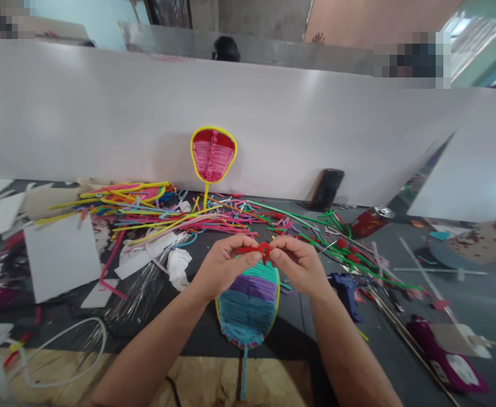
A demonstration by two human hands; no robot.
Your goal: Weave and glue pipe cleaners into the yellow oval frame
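A red pipe cleaner (264, 249), bent into a small loop, is pinched between my two hands at the middle of the view. My left hand (226, 263) grips its left end between thumb and fingertips. On the other side, my right hand (299, 261) is closed on the loop's right edge. Below them lies a fan-shaped piece (248, 305) in teal, purple and blue pipe cleaners, with a yellow rim and a blue stem; my hands cover part of its top. A similar pink and red fan (213, 155) with a yellow rim stands upright against the white panel.
Many coloured pipe cleaners (180, 217) are heaped across the table's back. A phone (326, 189) leans on the white panel (104, 118). Right of it are a red can (370, 221), a blue clamp-like tool (347, 295) and a purple glue gun (443, 356). White paper (64, 257) lies left.
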